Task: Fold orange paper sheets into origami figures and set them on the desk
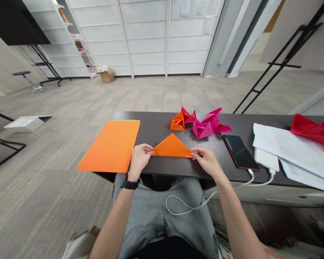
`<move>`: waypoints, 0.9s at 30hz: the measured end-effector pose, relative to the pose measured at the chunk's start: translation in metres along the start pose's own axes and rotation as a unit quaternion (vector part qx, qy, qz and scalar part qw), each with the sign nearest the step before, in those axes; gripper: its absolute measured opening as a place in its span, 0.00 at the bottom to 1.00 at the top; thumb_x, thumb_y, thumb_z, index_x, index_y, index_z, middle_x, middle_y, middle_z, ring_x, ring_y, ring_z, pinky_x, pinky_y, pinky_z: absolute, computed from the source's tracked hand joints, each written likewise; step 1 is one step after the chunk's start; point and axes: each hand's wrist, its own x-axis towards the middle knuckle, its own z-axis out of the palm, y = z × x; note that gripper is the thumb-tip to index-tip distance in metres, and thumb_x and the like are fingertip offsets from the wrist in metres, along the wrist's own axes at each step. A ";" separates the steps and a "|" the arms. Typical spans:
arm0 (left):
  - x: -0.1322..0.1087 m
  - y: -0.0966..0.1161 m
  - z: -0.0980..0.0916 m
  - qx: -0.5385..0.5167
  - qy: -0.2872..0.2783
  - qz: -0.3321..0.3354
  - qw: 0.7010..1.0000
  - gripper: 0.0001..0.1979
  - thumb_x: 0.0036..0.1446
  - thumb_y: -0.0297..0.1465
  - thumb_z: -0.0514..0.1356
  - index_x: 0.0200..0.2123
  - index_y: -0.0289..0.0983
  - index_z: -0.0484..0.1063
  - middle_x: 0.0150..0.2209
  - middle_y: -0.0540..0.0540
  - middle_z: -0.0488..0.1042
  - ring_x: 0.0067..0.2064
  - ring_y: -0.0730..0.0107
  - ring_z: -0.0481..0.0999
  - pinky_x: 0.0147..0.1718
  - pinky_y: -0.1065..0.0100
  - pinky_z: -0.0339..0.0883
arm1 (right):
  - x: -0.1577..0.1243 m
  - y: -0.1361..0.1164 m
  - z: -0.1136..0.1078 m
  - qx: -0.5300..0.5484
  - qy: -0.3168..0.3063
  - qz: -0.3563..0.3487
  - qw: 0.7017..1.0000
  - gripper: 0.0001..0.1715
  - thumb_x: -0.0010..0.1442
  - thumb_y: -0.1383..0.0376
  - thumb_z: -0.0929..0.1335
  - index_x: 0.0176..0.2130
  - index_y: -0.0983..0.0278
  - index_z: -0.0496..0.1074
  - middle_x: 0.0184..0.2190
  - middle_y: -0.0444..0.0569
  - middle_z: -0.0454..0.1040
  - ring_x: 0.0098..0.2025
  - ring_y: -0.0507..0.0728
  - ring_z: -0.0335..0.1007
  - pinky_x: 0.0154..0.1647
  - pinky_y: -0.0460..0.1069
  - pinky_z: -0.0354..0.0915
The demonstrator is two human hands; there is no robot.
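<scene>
A folded sheet of orange paper (pixel 172 145), shaped like a triangle with its peak pointing away from me, lies near the front edge of the dark table. My left hand (pixel 142 155) pinches its left corner between thumb and fingers. At the opposite corner, my right hand (pixel 204 159) grips the paper the same way. Left of my left hand is a stack of flat orange paper (pixel 112 145), with a green edge showing beneath. Beyond the folded sheet stand an orange origami piece (pixel 177 122), a red one (pixel 188 116) and a magenta one (pixel 208 124).
Right of my right hand lies a phone (pixel 239 151) beside a white power bank (pixel 266 160), both with white cables (pixel 190 208) looping over my lap. Printed sheets (pixel 299 151) and a red cloth-like item (pixel 313 130) occupy the right end of the table (pixel 153 118).
</scene>
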 end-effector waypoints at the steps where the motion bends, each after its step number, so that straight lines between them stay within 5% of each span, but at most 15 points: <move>1: 0.001 0.000 -0.001 -0.001 -0.004 0.000 1.000 0.05 0.43 0.25 0.70 0.27 0.35 0.78 0.25 0.46 0.79 0.27 0.67 0.79 0.27 0.70 0.72 | 0.000 0.000 0.000 0.004 -0.001 -0.002 1.000 0.16 0.53 0.54 0.71 0.37 0.63 0.78 0.27 0.48 0.80 0.28 0.57 0.75 0.33 0.53 0.70; 5: 0.003 0.001 -0.009 -0.011 -0.041 0.001 0.999 0.10 0.40 0.29 0.73 0.27 0.34 0.78 0.25 0.45 0.80 0.26 0.67 0.79 0.26 0.70 0.72 | 0.000 -0.003 -0.002 0.028 -0.007 -0.009 1.000 0.21 0.54 0.53 0.71 0.44 0.63 0.77 0.31 0.49 0.80 0.32 0.58 0.76 0.36 0.53 0.71; 10: 0.002 0.008 -0.015 -0.079 -0.084 -0.014 0.993 0.16 0.38 0.32 0.75 0.32 0.33 0.78 0.32 0.42 0.82 0.35 0.64 0.82 0.39 0.65 0.77 | 0.000 -0.011 -0.004 0.052 0.015 0.021 0.998 0.24 0.50 0.48 0.73 0.39 0.64 0.78 0.34 0.52 0.81 0.29 0.56 0.73 0.33 0.52 0.70; 17: -0.007 0.015 -0.017 -0.177 -0.091 -0.019 0.980 0.28 0.36 0.28 0.75 0.44 0.33 0.73 0.48 0.36 0.80 0.49 0.58 0.81 0.50 0.59 0.75 | -0.005 -0.020 -0.005 0.167 0.039 0.059 0.983 0.28 0.45 0.48 0.76 0.39 0.65 0.78 0.25 0.47 0.76 0.25 0.53 0.68 0.25 0.49 0.63; 21: -0.019 0.022 -0.006 -0.261 -0.099 -0.014 0.960 0.34 0.39 0.28 0.75 0.51 0.36 0.67 0.49 0.36 0.79 0.47 0.57 0.82 0.50 0.57 0.74 | -0.011 -0.025 -0.001 0.243 0.052 0.080 0.965 0.30 0.43 0.49 0.78 0.42 0.63 0.78 0.30 0.49 0.77 0.28 0.54 0.71 0.27 0.49 0.66; 27: -0.039 0.042 0.022 -0.293 -0.067 -0.022 0.953 0.26 0.44 0.38 0.74 0.44 0.33 0.74 0.45 0.38 0.81 0.46 0.54 0.82 0.45 0.59 0.79 | -0.022 -0.031 0.020 0.237 -0.003 0.074 0.969 0.30 0.52 0.50 0.75 0.49 0.62 0.76 0.30 0.48 0.76 0.30 0.56 0.73 0.29 0.50 0.69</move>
